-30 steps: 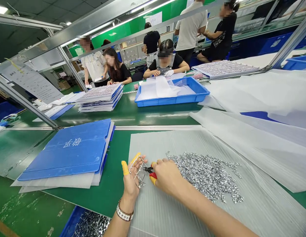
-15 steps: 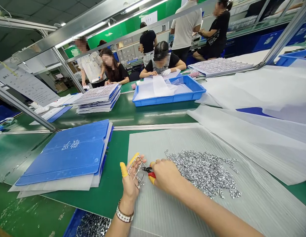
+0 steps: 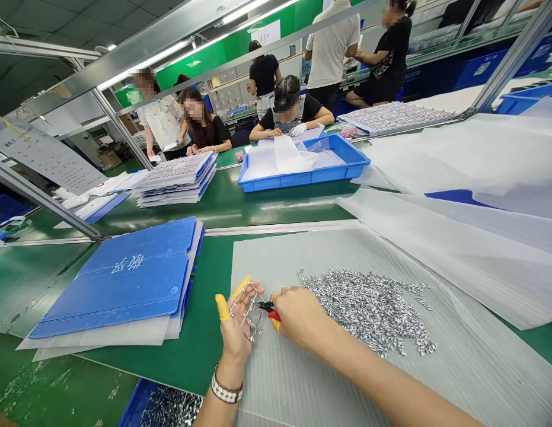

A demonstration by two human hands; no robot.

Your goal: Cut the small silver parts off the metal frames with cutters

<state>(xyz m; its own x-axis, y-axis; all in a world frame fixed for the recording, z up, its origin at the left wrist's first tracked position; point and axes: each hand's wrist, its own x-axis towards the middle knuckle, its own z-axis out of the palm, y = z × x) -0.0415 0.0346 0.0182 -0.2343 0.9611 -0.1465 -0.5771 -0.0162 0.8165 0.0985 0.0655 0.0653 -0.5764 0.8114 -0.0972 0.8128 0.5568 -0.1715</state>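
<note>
Left hand: palm up and half open, the hand (image 3: 235, 339) cradles a thin metal frame (image 3: 249, 308) against its fingers, an angle that seems to leave the frame's right side bare for a tool.
Right hand: closed around red-handled pliers (image 3: 266, 306), this hand (image 3: 300, 314) comes in from the right, knuckles up, pointing the black tips at the frame; whether they grip it is too fine to tell.
Yellow finger covers (image 3: 223, 307): worn on both hands, probably to guard the skin against metal edges.
Small metal pieces (image 3: 369, 308): heaped right of the hands on a pale sheet (image 3: 284, 379), which likely shields them from the green worktop (image 3: 217, 255).
Blue bin (image 3: 136, 409): below the worktop's near edge, metal bits inside.
Blue boards (image 3: 124, 279): stacked with pale sheets between, left of the hands.
</note>
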